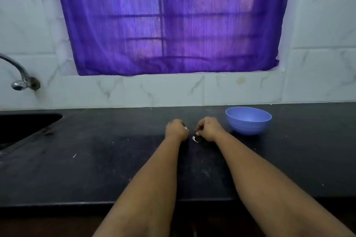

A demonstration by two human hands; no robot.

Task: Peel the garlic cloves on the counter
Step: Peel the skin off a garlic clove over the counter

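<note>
While both forearms are stretched out over the dark counter, a small white garlic clove is seen lying on the stone between the two hands, just beside the right hand and a little nearer to it than to the left hand. Its long axis appears to run slightly aslant, from upper left to lower right, though it is too small for its shape to be read with certainty.

The left hand is curled, and a pale fragment is pinched at its fingertips; whether this is a clove or only papery skin cannot be told. The right hand is likewise curled, with a tiny white speck at its fingertips, and what it pinches cannot be made out.

A smooth, round, matte blue bowl stands to the right of the loose clove, just beyond the right hand and apart from it; its inside looks bare. Thin white flakes, probably shed skin, are scattered well to the left of the clove on the faintly scuffed counter.

The loose clove would most readily be reached by the right hand.
</note>
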